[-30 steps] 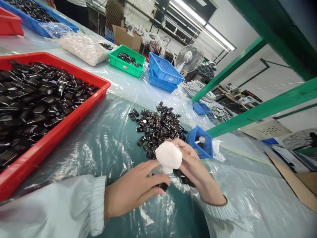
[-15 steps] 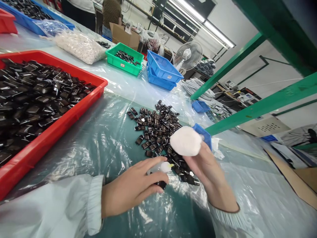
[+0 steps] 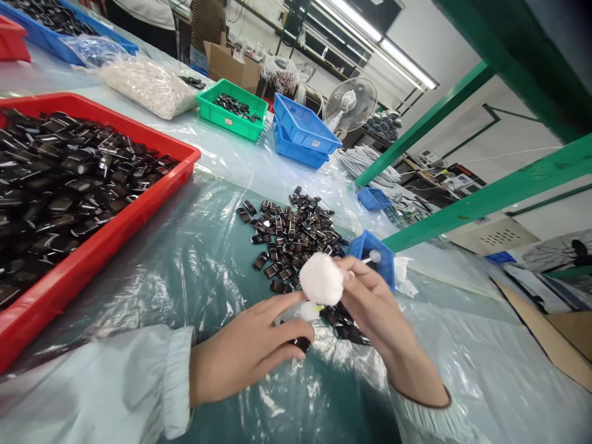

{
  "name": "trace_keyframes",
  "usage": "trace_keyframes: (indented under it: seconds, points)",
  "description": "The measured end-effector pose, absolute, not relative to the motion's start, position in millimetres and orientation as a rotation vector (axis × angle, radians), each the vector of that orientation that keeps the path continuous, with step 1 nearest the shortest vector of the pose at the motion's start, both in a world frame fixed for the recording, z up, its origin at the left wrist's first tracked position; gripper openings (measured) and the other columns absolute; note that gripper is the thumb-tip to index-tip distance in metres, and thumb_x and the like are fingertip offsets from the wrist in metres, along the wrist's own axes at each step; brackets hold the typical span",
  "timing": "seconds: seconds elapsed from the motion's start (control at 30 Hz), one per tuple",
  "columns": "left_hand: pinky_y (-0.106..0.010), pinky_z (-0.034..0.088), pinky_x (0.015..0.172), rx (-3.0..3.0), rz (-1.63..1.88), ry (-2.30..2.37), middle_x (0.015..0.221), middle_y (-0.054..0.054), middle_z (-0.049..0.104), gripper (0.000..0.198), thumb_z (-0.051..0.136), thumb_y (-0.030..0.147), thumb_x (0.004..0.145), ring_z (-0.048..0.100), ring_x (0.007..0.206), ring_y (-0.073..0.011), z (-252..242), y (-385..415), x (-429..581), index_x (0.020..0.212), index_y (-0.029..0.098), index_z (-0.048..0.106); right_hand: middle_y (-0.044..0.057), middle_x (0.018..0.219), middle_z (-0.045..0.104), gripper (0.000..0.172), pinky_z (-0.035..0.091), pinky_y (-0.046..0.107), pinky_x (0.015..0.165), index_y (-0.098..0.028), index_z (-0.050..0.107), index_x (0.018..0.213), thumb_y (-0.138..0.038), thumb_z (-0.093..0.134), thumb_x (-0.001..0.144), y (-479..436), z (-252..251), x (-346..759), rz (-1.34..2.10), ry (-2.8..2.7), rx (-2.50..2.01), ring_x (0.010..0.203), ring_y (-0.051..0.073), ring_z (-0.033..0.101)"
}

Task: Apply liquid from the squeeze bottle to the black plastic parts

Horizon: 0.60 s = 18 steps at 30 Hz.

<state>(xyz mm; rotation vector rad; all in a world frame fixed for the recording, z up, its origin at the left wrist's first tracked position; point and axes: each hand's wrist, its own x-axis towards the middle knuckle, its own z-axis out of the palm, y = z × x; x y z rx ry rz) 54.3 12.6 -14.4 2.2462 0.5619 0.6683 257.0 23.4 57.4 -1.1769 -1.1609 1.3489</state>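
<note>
Far to the left of our hands sits the red tray point(image 3: 139, 213), heaped with glossy black parts. Our left hand point(image 3: 245, 354) lies low on the bench point(image 3: 194, 271), fingers curled around a small clear bottle point(image 3: 296, 312) with a yellow tip and pinching a black part point(image 3: 303, 344) beneath it. The white pad point(image 3: 320, 279), lifted off to the right half a second ago, is now back just above the bottle's tip, pinched in our right hand point(image 3: 374, 308); it looks like another wetting of the pad. Just beyond both hands spreads the loose pile of black parts point(image 3: 289, 237), crowding the working spot. Right of it, behind our right hand, stands the small blue bin point(image 3: 386, 262).
</note>
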Motion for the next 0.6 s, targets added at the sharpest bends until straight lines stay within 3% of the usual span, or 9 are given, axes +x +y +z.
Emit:
trace_keyframes:
  seconds: [0.1,0.2,0.33,0.47,0.6]
  points:
    - [-0.040,0.045,0.101,2.244,0.680,0.555,0.142,-0.007,0.039,0.016,0.037,0.025,0.098,0.043,0.129,-0.0235,-14,13,54,0.107,0.025,0.051,0.001,0.072,0.058,0.023,0.048,0.020,0.049,-0.021,0.067,0.075,-0.041,0.079,0.072,19,55,260,1.368,-1.127,-1.205,0.058,0.013,0.051]
    - [-0.041,0.044,0.102,2.237,0.684,0.563,0.150,-0.006,0.031,0.018,0.037,0.024,0.098,0.036,0.135,-0.0254,-14,12,53,0.107,0.025,0.052,0.000,0.073,0.059,0.028,0.050,0.020,0.052,-0.024,0.069,0.082,-0.047,0.079,0.069,15,53,263,1.272,-1.015,-1.199,0.059,0.013,0.051]
    - [-0.041,0.046,0.101,2.243,0.686,0.559,0.147,-0.006,0.035,0.017,0.038,0.025,0.098,0.041,0.132,-0.0242,-15,11,53,0.107,0.025,0.052,0.000,0.069,0.056,0.019,0.048,0.016,0.050,-0.021,0.070,0.074,-0.035,0.082,0.069,7,47,263,1.292,-0.992,-1.183,0.058,0.011,0.051]
    - [-0.043,0.045,0.102,2.252,0.700,0.568,0.149,-0.006,0.032,0.019,0.037,0.024,0.098,0.038,0.134,-0.0256,-15,11,54,0.109,0.025,0.052,0.002,0.078,0.063,0.020,0.051,0.018,0.052,-0.026,0.070,0.079,-0.043,0.079,0.071,-5,41,265,1.234,-0.943,-1.152,0.065,0.014,0.057]
    - [-0.041,0.045,0.102,2.249,0.688,0.580,0.147,-0.006,0.034,0.018,0.038,0.022,0.097,0.041,0.133,-0.0250,-15,11,53,0.108,0.025,0.052,0.003,0.083,0.064,0.014,0.053,0.019,0.056,-0.024,0.068,0.077,-0.034,0.077,0.075,-15,38,264,1.195,-0.929,-1.211,0.066,0.014,0.058]
